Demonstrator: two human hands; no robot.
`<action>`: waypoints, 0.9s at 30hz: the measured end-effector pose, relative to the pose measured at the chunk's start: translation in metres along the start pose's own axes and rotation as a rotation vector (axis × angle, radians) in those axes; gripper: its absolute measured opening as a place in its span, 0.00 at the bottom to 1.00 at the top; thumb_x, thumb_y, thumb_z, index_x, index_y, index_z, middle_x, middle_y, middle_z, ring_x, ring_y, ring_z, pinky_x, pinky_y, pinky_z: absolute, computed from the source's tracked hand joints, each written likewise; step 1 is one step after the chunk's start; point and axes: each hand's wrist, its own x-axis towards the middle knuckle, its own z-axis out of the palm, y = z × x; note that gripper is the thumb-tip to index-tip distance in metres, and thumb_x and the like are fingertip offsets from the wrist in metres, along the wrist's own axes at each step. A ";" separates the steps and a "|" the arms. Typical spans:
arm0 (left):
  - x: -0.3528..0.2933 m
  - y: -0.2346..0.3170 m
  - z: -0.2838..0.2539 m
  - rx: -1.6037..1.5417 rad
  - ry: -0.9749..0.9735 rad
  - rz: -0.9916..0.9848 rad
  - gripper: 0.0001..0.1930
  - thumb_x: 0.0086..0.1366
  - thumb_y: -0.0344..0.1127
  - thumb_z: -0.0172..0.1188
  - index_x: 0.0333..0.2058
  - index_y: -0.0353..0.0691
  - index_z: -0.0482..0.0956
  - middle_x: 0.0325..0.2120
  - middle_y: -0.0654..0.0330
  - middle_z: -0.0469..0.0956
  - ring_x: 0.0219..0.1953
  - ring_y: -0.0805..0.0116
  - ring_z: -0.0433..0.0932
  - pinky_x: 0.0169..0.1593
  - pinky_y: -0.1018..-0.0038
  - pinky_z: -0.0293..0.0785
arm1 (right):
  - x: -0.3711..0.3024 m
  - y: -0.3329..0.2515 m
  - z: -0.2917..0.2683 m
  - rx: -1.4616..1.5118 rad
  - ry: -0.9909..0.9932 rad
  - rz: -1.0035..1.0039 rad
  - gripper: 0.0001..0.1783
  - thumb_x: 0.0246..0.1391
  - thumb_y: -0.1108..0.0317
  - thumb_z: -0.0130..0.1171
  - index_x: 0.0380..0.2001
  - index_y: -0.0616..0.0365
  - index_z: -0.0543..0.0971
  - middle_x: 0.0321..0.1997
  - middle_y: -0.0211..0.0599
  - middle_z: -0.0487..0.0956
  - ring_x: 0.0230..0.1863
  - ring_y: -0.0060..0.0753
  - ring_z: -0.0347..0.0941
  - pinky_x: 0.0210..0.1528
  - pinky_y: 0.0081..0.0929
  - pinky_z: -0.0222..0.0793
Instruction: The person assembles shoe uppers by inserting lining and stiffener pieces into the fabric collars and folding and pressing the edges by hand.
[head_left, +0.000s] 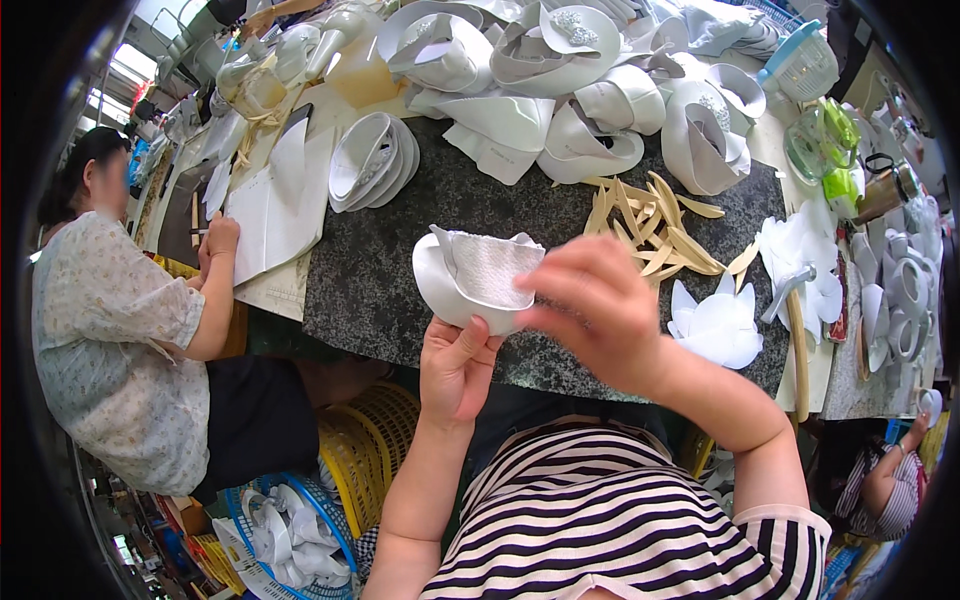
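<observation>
A white shoe upper (pixel 435 275), curved into a cup with a textured pale lining, is held up over the near edge of the dark table. My left hand (pixel 460 365) is closed on its underside, thumb in front. At the upper's right edge is my right hand (pixel 595 310), its fingers smeared by motion; whether they grip the edge I cannot tell. To the right of it lie a loose pile of tan, leaf-shaped strips (pixel 655 225) and some white cut pieces (pixel 717 325).
Heaped white uppers (pixel 555 50) cover the table's far side, with a nested stack (pixel 372 162) at left. A hammer (pixel 797 340) lies at the right edge. A co-worker (pixel 125 330) sits at left. Below stand a blue basket (pixel 340 520) of white pieces and yellow baskets (pixel 365 455).
</observation>
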 end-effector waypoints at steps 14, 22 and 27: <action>-0.004 -0.020 -0.017 0.018 -0.120 0.077 0.21 0.64 0.28 0.68 0.56 0.39 0.78 0.55 0.61 0.80 0.58 0.67 0.76 0.66 0.66 0.67 | -0.010 -0.012 0.001 0.046 -0.324 0.129 0.13 0.47 0.70 0.69 0.36 0.55 0.79 0.36 0.33 0.79 0.44 0.38 0.75 0.52 0.38 0.62; 0.004 0.011 -0.001 0.156 -0.067 0.016 0.27 0.64 0.22 0.66 0.61 0.31 0.70 0.54 0.51 0.79 0.57 0.64 0.77 0.64 0.64 0.70 | -0.018 -0.002 -0.011 0.047 -0.446 -0.001 0.13 0.48 0.74 0.66 0.37 0.55 0.74 0.36 0.35 0.75 0.45 0.41 0.71 0.55 0.43 0.58; 0.001 0.000 -0.015 0.089 0.000 -0.001 0.26 0.66 0.20 0.62 0.62 0.37 0.68 0.57 0.53 0.76 0.59 0.62 0.77 0.64 0.62 0.72 | -0.024 0.014 -0.012 0.094 -0.530 0.087 0.13 0.50 0.71 0.67 0.39 0.52 0.77 0.39 0.33 0.75 0.47 0.40 0.70 0.59 0.41 0.55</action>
